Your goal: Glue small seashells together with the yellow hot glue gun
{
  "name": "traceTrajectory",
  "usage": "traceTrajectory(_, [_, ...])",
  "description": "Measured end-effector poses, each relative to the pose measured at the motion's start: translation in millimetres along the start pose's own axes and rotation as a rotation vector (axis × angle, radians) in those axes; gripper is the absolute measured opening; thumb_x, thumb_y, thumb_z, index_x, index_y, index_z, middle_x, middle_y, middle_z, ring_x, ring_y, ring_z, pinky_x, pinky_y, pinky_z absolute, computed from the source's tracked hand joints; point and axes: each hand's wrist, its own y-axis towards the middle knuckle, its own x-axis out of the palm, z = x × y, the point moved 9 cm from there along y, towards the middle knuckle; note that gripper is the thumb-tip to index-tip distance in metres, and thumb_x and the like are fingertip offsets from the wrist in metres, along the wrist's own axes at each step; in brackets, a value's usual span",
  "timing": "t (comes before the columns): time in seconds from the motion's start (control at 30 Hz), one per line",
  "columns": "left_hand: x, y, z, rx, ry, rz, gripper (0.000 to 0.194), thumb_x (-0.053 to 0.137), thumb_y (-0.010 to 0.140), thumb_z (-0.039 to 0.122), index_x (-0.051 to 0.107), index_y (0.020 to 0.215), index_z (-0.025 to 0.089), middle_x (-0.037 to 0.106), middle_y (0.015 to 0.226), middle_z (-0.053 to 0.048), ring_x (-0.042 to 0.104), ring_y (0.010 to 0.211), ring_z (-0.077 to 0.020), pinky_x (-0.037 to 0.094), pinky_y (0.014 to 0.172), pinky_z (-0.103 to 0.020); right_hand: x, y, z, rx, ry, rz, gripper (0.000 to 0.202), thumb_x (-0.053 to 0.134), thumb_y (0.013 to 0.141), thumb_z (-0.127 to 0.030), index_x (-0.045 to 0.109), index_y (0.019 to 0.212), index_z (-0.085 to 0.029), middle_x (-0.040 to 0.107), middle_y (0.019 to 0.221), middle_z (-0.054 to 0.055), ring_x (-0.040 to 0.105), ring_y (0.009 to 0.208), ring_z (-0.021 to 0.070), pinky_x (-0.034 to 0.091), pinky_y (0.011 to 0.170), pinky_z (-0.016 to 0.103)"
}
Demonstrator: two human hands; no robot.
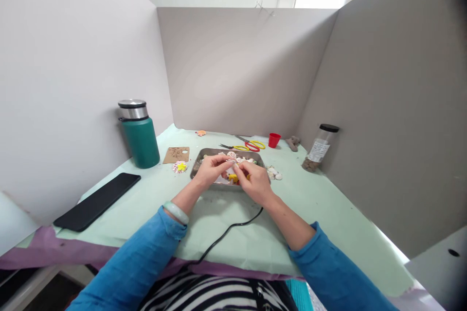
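Blue on both arms here: the left sleeve (134,262) is strong and plain, creased along its length, its edge bunching into folds. And right up against that cuff, there's a bangle (176,213), smooth, rounded, pale green, circling the arm below the left hand (213,167)! Across to the right sleeve (339,272), the same blue, wrinkled too, ending partway along the forearm. Down low at the torso, stripes! A garment (215,294) in bold black and white, bands curving across the front, with a dark detail (260,296), too blurred to name, towards its right.
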Motion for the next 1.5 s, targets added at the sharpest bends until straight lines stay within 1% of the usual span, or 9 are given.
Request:
traceTrajectory(0.3, [-0.6, 0, 0, -0.007, -0.022, 0.006, 0.027, 0.068, 0.069, 0.037, 0.068, 0.082, 0.013, 0.061, 0.068, -0.001, 0.051, 0.047, -0.0070, 0.044, 0.051, -0.022, 1, 0, -1, -0.011, 0.014, -0.013, 0.028, 0.045, 0.089, -0.031, 0.048, 0.063, -0.019, 0.052, 0.058, 0.000, 0.046, 0.056, 0.0120, 0.035, 0.056, 0.024])
traceTrajectory(0.43, [0.9, 0, 0, 0.002, 0.024, -0.008, 0.029, 0.067, 0.070, 0.039, 0.068, 0.083, 0.013, 0.059, 0.065, 0.000, 0.050, 0.047, -0.0071, 0.044, 0.050, -0.021, 1, 0, 1, 0.010, 0.001, -0.008, 0.028, 0.046, 0.088, -0.031, 0.049, 0.063, -0.019, 0.052, 0.057, 0.000, 0.047, 0.055, 0.0121, 0.034, 0.054, 0.024])
traceTrajectory(0.6, [5.0, 0, 3, 0.017, 0.035, -0.045, 0.034, 0.065, 0.072, 0.041, 0.067, 0.092, 0.014, 0.061, 0.071, -0.001, 0.051, 0.050, -0.0074, 0.045, 0.052, -0.022, 1, 0, 6, 0.047, 0.001, 0.008, 0.029, 0.045, 0.088, -0.032, 0.048, 0.062, -0.020, 0.052, 0.056, -0.001, 0.046, 0.052, 0.0117, 0.033, 0.052, 0.024])
traceTrajectory(0.67, [5.8, -1, 2, 0.012, 0.020, -0.053, 0.035, 0.066, 0.071, 0.041, 0.066, 0.093, 0.014, 0.061, 0.073, -0.002, 0.052, 0.050, -0.0075, 0.045, 0.053, -0.022, 2, 0, 8, 0.063, 0.011, 0.005, 0.029, 0.045, 0.089, -0.033, 0.048, 0.063, -0.020, 0.052, 0.055, -0.001, 0.046, 0.052, 0.0117, 0.033, 0.051, 0.023])
traceTrajectory(0.93, [3.6, 0, -1, -0.013, 0.012, -0.033, 0.030, 0.066, 0.071, 0.039, 0.065, 0.087, 0.013, 0.061, 0.073, -0.001, 0.053, 0.048, -0.0068, 0.046, 0.050, -0.021, 4, -1, 7, 0.058, 0.006, -0.028, 0.029, 0.045, 0.088, -0.033, 0.047, 0.062, -0.019, 0.052, 0.056, -0.001, 0.046, 0.053, 0.0115, 0.033, 0.052, 0.023])
traceTrajectory(1.07, [3.0, 0, -1, -0.038, -0.005, -0.022, 0.028, 0.067, 0.070, 0.037, 0.064, 0.083, 0.013, 0.060, 0.070, 0.000, 0.052, 0.046, -0.0062, 0.044, 0.048, -0.021, 5, -1, 5, 0.033, 0.003, -0.032, 0.028, 0.046, 0.088, -0.031, 0.047, 0.062, -0.019, 0.052, 0.057, -0.001, 0.047, 0.054, 0.0116, 0.034, 0.054, 0.023])
traceTrajectory(1.2, [2.2, 0, -1, -0.048, -0.032, -0.006, 0.027, 0.069, 0.068, 0.037, 0.064, 0.081, 0.013, 0.060, 0.068, 0.001, 0.051, 0.045, -0.0061, 0.044, 0.048, -0.021, 6, -1, 5, 0.040, -0.003, -0.045, 0.028, 0.046, 0.088, -0.032, 0.048, 0.063, -0.019, 0.053, 0.058, -0.001, 0.048, 0.055, 0.0119, 0.034, 0.055, 0.024])
traceTrajectory(1.37, [0.9, 1, -3, -0.039, -0.053, 0.009, 0.028, 0.067, 0.069, 0.037, 0.064, 0.084, 0.013, 0.059, 0.068, 0.001, 0.050, 0.046, -0.0057, 0.044, 0.048, -0.021, 7, -2, 7, 0.060, -0.003, -0.052, 0.028, 0.046, 0.089, -0.034, 0.052, 0.067, -0.019, 0.055, 0.060, 0.000, 0.049, 0.058, 0.0122, 0.034, 0.056, 0.023])
traceTrajectory(1.5, [2.5, 2, -3, -0.017, -0.023, -0.006, 0.032, 0.066, 0.071, 0.040, 0.065, 0.088, 0.013, 0.057, 0.063, 0.002, 0.048, 0.046, -0.0055, 0.042, 0.048, -0.019, 6, -1, 12, 0.095, 0.002, -0.043, 0.029, 0.043, 0.090, -0.035, 0.052, 0.067, -0.019, 0.055, 0.059, -0.001, 0.048, 0.056, 0.0116, 0.033, 0.055, 0.023])
